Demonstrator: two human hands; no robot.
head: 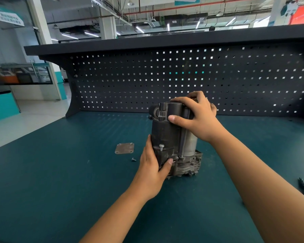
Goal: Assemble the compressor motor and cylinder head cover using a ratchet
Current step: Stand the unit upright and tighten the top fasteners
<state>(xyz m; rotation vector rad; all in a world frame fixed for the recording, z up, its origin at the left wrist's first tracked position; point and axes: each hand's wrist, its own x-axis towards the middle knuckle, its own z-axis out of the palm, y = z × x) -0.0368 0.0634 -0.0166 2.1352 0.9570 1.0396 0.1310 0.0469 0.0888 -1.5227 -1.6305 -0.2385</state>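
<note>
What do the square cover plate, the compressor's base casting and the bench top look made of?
Cover plate: thin flat metal, dull grey, lightly stained. Base casting: likely cast aluminium, rough, grimy, ribbed. Bench top: probably a matte teal rubber or vinyl mat; only a soft sheen shows.

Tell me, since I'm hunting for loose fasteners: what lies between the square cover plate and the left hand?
In the head view, one small dark bolt lies on the mat between the cover plate and the left hand; otherwise bare.

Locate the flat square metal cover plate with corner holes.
In the head view, the flat square metal cover plate lies on the green bench mat, left of the upright compressor, with a small dark bolt just in front of it.
</note>
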